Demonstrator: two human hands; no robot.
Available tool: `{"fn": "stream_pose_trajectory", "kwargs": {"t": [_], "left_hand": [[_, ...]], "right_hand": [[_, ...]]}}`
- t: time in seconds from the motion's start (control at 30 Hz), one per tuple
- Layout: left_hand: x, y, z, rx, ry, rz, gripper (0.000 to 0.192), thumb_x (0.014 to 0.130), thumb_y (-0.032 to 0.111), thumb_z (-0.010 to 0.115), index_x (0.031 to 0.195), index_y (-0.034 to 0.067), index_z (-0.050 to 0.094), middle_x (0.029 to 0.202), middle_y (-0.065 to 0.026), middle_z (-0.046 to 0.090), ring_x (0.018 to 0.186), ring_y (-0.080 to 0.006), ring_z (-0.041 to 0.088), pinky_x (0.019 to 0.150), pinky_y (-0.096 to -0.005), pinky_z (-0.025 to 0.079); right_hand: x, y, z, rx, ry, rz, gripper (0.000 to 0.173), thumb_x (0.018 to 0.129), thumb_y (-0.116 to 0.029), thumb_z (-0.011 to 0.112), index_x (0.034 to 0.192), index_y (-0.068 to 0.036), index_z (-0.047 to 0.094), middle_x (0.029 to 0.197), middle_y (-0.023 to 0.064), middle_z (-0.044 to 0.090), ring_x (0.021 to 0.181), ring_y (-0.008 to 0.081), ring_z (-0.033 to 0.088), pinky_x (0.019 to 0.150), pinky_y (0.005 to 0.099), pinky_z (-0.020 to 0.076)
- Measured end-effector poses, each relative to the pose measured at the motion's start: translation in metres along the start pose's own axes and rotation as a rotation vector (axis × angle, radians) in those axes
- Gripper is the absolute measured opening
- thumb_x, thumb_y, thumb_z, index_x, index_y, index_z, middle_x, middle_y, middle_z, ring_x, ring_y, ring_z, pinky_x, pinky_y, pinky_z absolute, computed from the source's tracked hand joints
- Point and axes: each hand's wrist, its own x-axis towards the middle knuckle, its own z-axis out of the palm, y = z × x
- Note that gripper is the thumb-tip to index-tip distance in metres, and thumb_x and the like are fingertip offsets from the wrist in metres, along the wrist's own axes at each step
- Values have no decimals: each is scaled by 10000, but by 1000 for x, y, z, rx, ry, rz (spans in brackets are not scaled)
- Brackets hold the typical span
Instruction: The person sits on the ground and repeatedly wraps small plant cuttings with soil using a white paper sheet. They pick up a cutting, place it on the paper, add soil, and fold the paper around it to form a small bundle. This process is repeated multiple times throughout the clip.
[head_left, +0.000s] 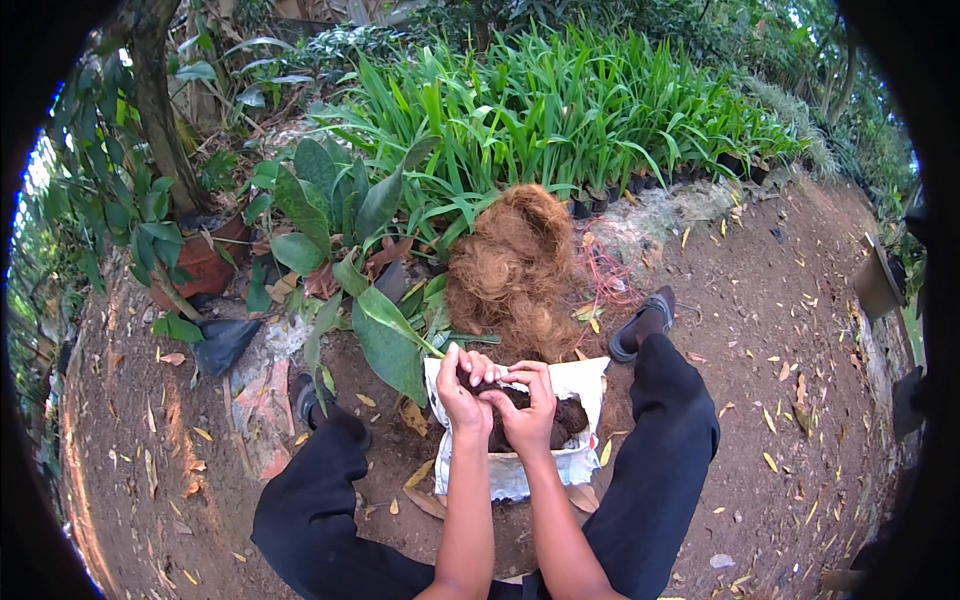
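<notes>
My left hand (463, 401) grips the lower end of a leafy green plant cutting (394, 316), whose leaf points up and to the left. Dark, moist soil (474, 382) is packed about the cutting's base, partly hidden by my fingers. Fingers and thumb of my right hand (531, 409) close on that clump from the other side. Both hands are over an opened white sack (536, 478) with folded-down edges. Inside it lies more dark soil (571, 418) in lumps.
Beyond the sack sits a heap of brown coconut fibre (510, 262), beside tangled red string (604, 262). Broad-leaved potted plants (315, 202) stand left, near a terracotta pot (202, 262). Rows of strappy seedlings (540, 112) fill the back. Dry leaves litter the dirt ground (750, 450).
</notes>
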Motion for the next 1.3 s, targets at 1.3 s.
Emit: {"fn": "stream_pose_trajectory", "kwargs": {"t": [1.3], "left_hand": [[-4, 7, 1, -355, -161, -132, 473, 1060, 502, 369, 746, 147, 364, 559, 47, 301, 406, -65, 297, 346, -231, 288]], "right_hand": [[-4, 16, -12, 819, -300, 479, 406, 786, 86, 770, 1142, 20, 586, 1012, 68, 661, 898, 124, 653, 805, 264, 561]]}}
